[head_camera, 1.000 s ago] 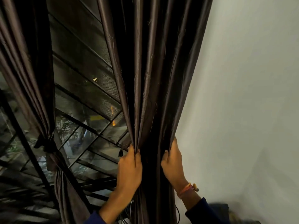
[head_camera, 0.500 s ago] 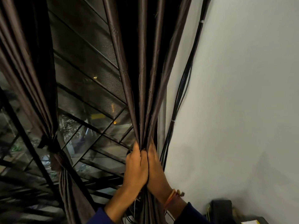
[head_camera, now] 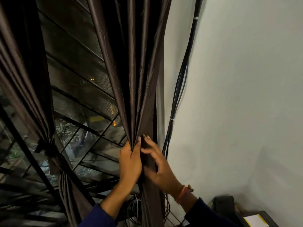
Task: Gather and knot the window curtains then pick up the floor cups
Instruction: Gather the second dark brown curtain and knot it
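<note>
The left hand (head_camera: 130, 163) has its grip clenched round the gathered folds of the right curtain (head_camera: 139, 99), thumb up along the bunch, which rises above the grip and hangs down below it. The right hand (head_camera: 161, 167) lies just right of that grip, its fingers (head_camera: 148, 145) loosely spread against the cloth, released rather than grasping. Far left of the grip hangs the left curtain (head_camera: 32, 89), already knotted. Right of both hands, black cables (head_camera: 177, 89) run along the white wall (head_camera: 246, 95).
</note>
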